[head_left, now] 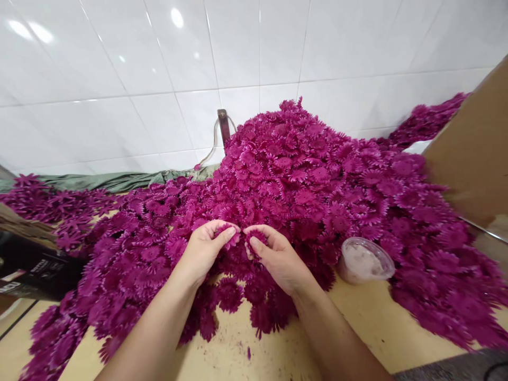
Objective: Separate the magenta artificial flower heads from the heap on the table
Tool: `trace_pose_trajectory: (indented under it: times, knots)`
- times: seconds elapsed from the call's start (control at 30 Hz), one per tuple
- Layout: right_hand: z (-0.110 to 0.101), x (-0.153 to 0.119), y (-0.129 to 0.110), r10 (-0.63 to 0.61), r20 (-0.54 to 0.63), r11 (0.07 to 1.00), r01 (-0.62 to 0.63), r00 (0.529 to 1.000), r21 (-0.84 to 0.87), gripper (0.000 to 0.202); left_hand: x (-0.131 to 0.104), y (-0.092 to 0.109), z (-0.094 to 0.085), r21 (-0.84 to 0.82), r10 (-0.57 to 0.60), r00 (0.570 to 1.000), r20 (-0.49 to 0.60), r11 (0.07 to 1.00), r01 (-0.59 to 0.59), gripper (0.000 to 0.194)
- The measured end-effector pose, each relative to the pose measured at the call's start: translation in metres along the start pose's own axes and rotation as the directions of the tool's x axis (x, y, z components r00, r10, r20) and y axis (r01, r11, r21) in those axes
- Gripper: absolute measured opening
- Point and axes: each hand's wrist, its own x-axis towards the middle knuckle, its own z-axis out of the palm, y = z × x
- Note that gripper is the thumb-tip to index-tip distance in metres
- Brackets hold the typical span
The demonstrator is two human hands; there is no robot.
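Note:
Each of my hands pinches a magenta artificial flower piece over the front of a large heap. My left hand has thumb and fingers closed on one flower piece. Close beside it, my right hand grips another flower piece, its thumb laid across the petals. The fingertips of both hands nearly meet. Behind and around them spreads the heap of flower pieces, round with toothed petals. A few loose flower pieces lie below the hands.
A clear plastic tub with pale contents stands right of my right hand. Cardboard rises at the right. A black box is at the left. Green cloth lies along the white tiled wall. The tabletop carries magenta specks.

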Motion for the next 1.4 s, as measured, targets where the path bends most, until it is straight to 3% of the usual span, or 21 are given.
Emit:
trace_pose_trajectory:
  times: [0.17, 0.37, 0.47, 0.6, 0.73, 0.8, 0.87, 0.93, 1.0, 1.07, 1.13, 1.23, 1.3, 1.4]
  knots:
    - [0.000, 0.002, 0.000, 0.028, -0.079, 0.998, -0.033, 0.996, -0.060, 0.034, 0.004, -0.003, 0.000, 0.158, 0.064, 0.996, -0.066, 0.986, -0.053, 0.040]
    - [-0.004, 0.005, 0.005, 0.108, -0.204, 0.979, -0.140, 0.973, -0.150, 0.051, 0.009, -0.001, -0.002, 0.469, 0.121, 0.992, 0.040, 0.874, -0.126, 0.053]
    - [-0.003, 0.005, 0.006, 0.044, -0.164, 0.975, -0.078, 0.986, -0.207, 0.047, 0.006, 0.006, 0.000, 0.546, 0.116, 0.989, 0.096, 0.824, -0.150, 0.059]
    - [0.002, 0.003, 0.005, -0.140, -0.147, 0.913, 0.071, 0.979, -0.401, 0.027, -0.001, 0.009, 0.006, 0.545, 0.070, 0.985, 0.157, 0.825, -0.145, 0.055]
    - [0.003, 0.001, 0.005, -0.208, -0.142, 0.843, 0.104, 0.968, -0.527, 0.017, -0.002, 0.007, 0.010, 0.342, 0.032, 0.971, 0.237, 0.933, -0.114, 0.042]
    - [0.002, 0.001, 0.003, -0.213, -0.109, 0.859, 0.133, 0.971, -0.495, 0.019, 0.002, 0.007, 0.008, 0.299, 0.039, 0.975, 0.220, 0.948, -0.106, 0.029]
    - [0.000, 0.001, 0.002, -0.219, -0.110, 0.884, 0.150, 0.969, -0.444, 0.023, 0.008, 0.009, 0.003, 0.331, 0.087, 0.989, 0.123, 0.935, -0.124, 0.023]
    - [-0.003, 0.003, 0.002, -0.198, -0.142, 0.908, 0.127, 0.970, -0.399, 0.025, 0.013, 0.010, -0.003, 0.427, 0.200, 0.980, 0.009, 0.885, -0.184, 0.028]
    - [-0.005, 0.005, 0.003, -0.156, -0.161, 0.921, 0.085, 0.975, -0.379, 0.027, 0.014, 0.012, -0.007, 0.559, 0.338, 0.941, -0.032, 0.786, -0.263, 0.037]
    - [-0.006, 0.006, 0.006, -0.130, -0.160, 0.924, 0.061, 0.978, -0.378, 0.029, 0.009, 0.012, -0.005, 0.646, 0.399, 0.916, 0.030, 0.692, -0.322, 0.041]
    - [-0.006, 0.007, 0.007, -0.134, -0.166, 0.923, 0.062, 0.977, -0.380, 0.030, 0.001, 0.011, 0.001, 0.656, 0.356, 0.920, 0.161, 0.658, -0.369, 0.038]
    - [-0.004, 0.005, 0.005, -0.089, -0.166, 0.950, 0.033, 0.982, -0.311, 0.031, -0.005, 0.007, 0.010, 0.609, 0.282, 0.914, 0.293, 0.681, -0.406, 0.021]
    - [-0.002, 0.003, 0.002, -0.021, -0.091, 0.978, 0.002, 0.996, -0.209, 0.029, -0.004, 0.005, 0.012, 0.582, 0.294, 0.930, 0.221, 0.726, -0.368, 0.013]
    - [0.000, 0.000, -0.001, -0.014, 0.018, 0.993, 0.016, 1.000, -0.117, 0.021, 0.003, 0.005, 0.008, 0.531, 0.290, 0.956, 0.054, 0.802, -0.273, 0.021]
